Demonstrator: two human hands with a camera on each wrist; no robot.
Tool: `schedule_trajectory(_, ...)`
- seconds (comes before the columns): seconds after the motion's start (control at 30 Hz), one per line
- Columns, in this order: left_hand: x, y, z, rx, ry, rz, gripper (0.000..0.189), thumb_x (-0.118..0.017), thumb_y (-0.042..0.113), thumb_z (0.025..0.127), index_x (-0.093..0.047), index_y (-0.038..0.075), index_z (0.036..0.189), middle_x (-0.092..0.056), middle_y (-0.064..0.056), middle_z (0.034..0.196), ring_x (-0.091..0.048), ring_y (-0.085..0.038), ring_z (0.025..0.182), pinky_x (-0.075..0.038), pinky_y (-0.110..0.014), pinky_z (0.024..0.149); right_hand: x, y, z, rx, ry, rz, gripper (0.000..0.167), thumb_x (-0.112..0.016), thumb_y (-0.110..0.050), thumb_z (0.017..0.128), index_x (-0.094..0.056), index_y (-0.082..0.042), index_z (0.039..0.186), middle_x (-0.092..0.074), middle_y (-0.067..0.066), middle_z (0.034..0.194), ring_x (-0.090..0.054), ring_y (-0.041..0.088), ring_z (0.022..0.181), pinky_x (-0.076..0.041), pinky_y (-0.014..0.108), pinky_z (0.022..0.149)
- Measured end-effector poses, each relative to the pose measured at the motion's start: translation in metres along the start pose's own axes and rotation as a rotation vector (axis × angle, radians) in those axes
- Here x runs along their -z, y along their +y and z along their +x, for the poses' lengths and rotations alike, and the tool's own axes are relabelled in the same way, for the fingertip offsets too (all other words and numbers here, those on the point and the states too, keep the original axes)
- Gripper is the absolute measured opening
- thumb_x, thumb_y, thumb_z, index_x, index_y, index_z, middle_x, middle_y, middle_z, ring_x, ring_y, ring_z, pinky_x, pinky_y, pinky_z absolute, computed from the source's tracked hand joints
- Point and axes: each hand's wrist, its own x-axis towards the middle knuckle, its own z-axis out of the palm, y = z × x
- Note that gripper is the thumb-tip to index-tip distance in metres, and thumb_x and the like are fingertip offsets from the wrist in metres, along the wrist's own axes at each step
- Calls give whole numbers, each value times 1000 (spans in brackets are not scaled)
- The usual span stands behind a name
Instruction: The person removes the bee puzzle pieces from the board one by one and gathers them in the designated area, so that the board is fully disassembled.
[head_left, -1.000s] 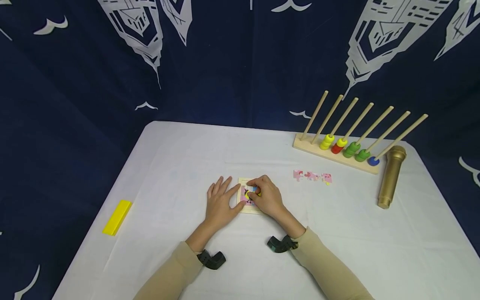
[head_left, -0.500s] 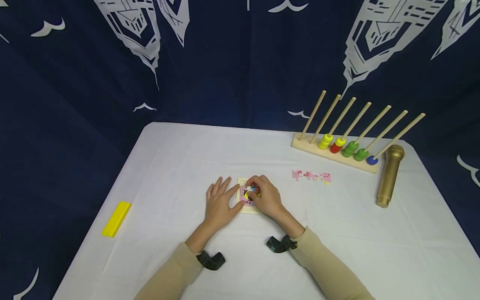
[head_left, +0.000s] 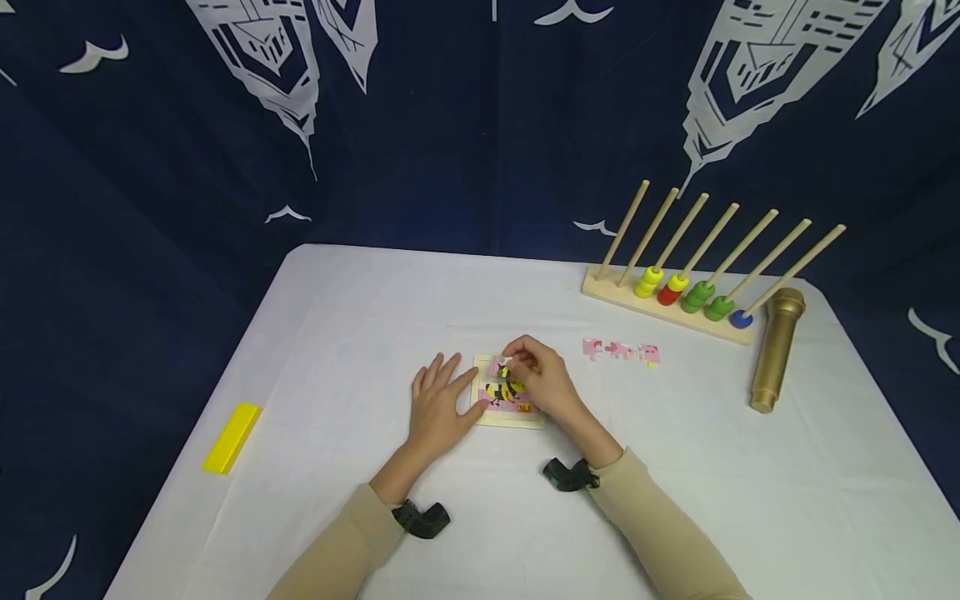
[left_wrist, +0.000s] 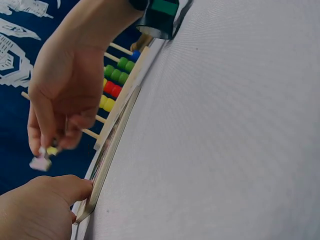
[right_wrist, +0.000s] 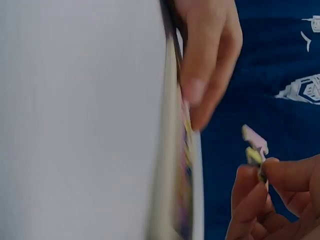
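Observation:
A small wooden-framed jigsaw puzzle point(head_left: 507, 422) with a bee picture lies flat on the white table. Beside its left edge my left hand point(head_left: 441, 407) rests with spread fingers, thumb and forefinger touching the frame. My right hand point(head_left: 551, 385) pinches a puzzle piece, pink with some yellow, between thumb and fingertips. In the left wrist view that puzzle piece point(left_wrist: 41, 163) hangs raised off the board; the right wrist view shows the same puzzle piece point(right_wrist: 256, 139) at the fingertips. The right hand hides the board's upper right part.
Several pink puzzle pieces point(head_left: 619, 351) lie in a row right of the board. Behind them stands a wooden peg rack point(head_left: 667, 312) with coloured beads. A gold cylinder point(head_left: 777, 350) lies at the right, and a yellow block point(head_left: 232, 438) near the left table edge.
My right hand has risen off the puzzle and moved slightly right, lifting the pinched piece, and more of the bee picture shows. The left hand has stayed in place.

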Motion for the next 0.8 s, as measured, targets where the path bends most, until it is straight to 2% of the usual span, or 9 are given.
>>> schedule_trajectory(0.17, 0, -1, -1, 3, 3, -3, 50, -72, 36, 85, -66, 9, 126, -49, -19, 145, -32, -41, 142, -21, -60, 113, 30, -3, 1, -72, 30, 49, 14, -56, -1, 96, -63, 1, 108, -59, 16, 94, -57, 26, 77, -47, 20, 59)
schedule_trajectory(0.37, 0, -2, -1, -3, 18, -17, 51, -72, 35, 84, -66, 8, 126, -49, -20, 145, -32, -41, 142, -20, -60, 113, 71, 14, -4, -77, 74, -51, 17, -58, -4, 95, -65, 2, 110, -62, 18, 96, -58, 23, 78, -49, 20, 63)
schedule_trajectory(0.5, 0, -1, -1, 0, 16, -24, 50, -73, 34, 84, -66, 7, 127, -49, -20, 145, -31, -41, 143, -20, -60, 113, 93, 26, -9, -119, 112, -106, 18, -58, -4, 95, -66, 1, 111, -63, 16, 96, -59, 21, 78, -50, 19, 65)
schedule_trajectory(0.67, -2, -1, 0, 4, 14, -20, 50, -73, 34, 85, -66, 8, 127, -49, -20, 146, -31, -41, 143, -20, -60, 113, 107, 40, -15, -164, 140, -148, 20, -58, -4, 95, -67, 2, 112, -64, 16, 95, -57, 14, 75, -50, 19, 63)
schedule_trajectory(0.8, -2, 0, 0, -1, 17, -23, 50, -72, 35, 85, -66, 8, 127, -49, -20, 145, -31, -41, 143, -20, -60, 113, 111, 50, -18, -180, 122, -178, 21, -60, -5, 95, -67, 4, 113, -64, 18, 94, -54, 10, 72, -47, 17, 59)
